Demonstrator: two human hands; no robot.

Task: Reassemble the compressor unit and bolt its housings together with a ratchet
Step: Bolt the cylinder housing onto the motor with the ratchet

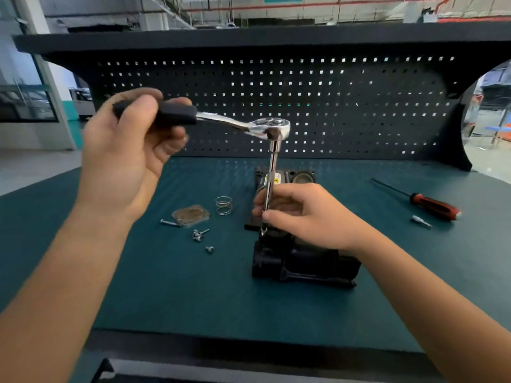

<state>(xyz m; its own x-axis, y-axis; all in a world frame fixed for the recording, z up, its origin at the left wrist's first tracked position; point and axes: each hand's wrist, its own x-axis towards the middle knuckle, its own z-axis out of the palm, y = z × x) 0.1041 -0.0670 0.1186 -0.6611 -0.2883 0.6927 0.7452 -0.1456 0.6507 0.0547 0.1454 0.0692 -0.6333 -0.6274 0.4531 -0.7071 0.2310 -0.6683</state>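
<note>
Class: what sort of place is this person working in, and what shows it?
Probably an industrial workshop: a teal-topped workbench backed by a dark perforated metal pegboard, with a chrome ratchet in use and a red-and-black-handled screwdriver lying nearby.

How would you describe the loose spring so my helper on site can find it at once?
Start at the black compressor unit in the middle of the green bench mat and look just to its left. The spring lies there, beside the clear square plate and behind the small screws. It is the only coiled wire piece.
</note>
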